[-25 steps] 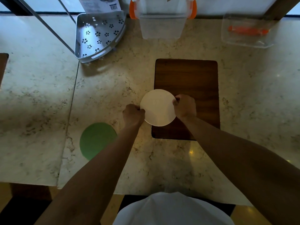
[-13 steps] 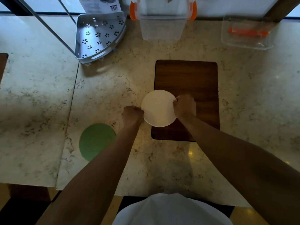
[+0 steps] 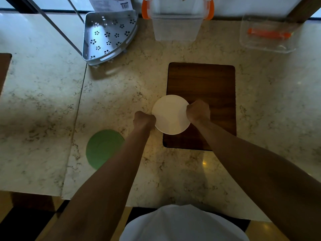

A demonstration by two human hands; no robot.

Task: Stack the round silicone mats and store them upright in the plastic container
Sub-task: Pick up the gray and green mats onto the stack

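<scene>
A plain white round mat (image 3: 171,114), thin and matte, is gripped at opposite edges by the left hand (image 3: 143,119) and the right hand (image 3: 198,110), both with fingers curled onto its rim, over the near left corner of a dark wooden board (image 3: 201,87) in the middle of the surface (image 3: 52,94). A green round mat (image 3: 102,148) lies flat toward the near left, apart from the white one. The clear plastic container (image 3: 176,25) with orange latches is set at the far edge.
</scene>
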